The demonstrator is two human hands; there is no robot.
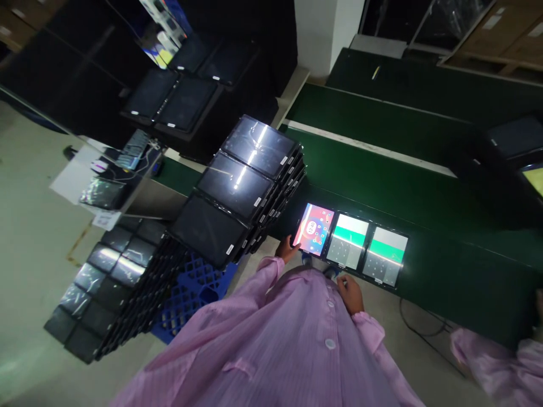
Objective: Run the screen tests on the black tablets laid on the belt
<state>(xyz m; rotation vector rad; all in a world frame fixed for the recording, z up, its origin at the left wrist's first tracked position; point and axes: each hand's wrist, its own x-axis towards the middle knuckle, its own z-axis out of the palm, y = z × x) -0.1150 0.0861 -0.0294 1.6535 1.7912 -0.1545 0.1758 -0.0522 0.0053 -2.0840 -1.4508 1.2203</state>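
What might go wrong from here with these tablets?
The left hand touches the home-screen tablet near a corner, close to the front edge of the green workbench; a careless tug might tip it off.

The middle lit tablet lies right beside it, so a sideways shove could knock the two together.

The stacks of dark tablets appear close to the left sleeve; a bump might make the top ones slide.
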